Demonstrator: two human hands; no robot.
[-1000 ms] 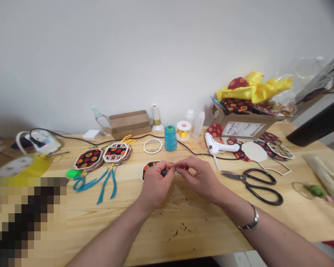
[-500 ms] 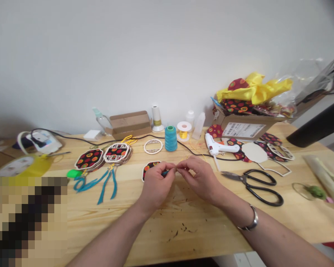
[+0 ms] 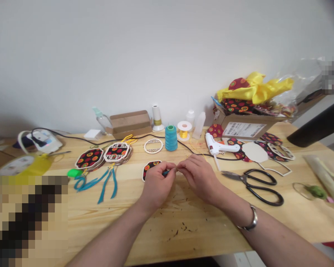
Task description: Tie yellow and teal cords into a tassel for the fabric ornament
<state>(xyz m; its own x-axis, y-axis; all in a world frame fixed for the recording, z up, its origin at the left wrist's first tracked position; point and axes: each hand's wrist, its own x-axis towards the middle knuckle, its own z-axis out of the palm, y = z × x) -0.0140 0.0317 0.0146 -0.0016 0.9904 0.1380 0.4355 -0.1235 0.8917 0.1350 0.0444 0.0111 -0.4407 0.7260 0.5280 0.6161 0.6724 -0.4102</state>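
My left hand (image 3: 159, 181) is closed in a pinch, with a bit of teal thread (image 3: 165, 172) showing between its fingers; the rest of the thread is hidden. Close against it, my right hand (image 3: 199, 176) is pinched too, and whatever its fingertips hold is too small to make out. A patterned fabric piece with a pale rim (image 3: 148, 170) lies on the table, partly covered by my left hand. Behind the hands stand a cone of teal thread (image 3: 171, 139) and a spool of yellow cord (image 3: 183, 134). A thin yellow strand runs near my right hand.
Black-handled scissors (image 3: 246, 178) and a white glue gun (image 3: 221, 147) lie to the right. On the left are stacked patterned pieces (image 3: 117, 152) with teal ribbons (image 3: 108, 183). A cardboard box of fabric (image 3: 245, 124) stands at the back right. Dark scraps lie on the wooden table (image 3: 156, 241).
My right hand's fingers have shifted slightly, still pinched close to the left fingertips. My left hand stays in nearly the same place.
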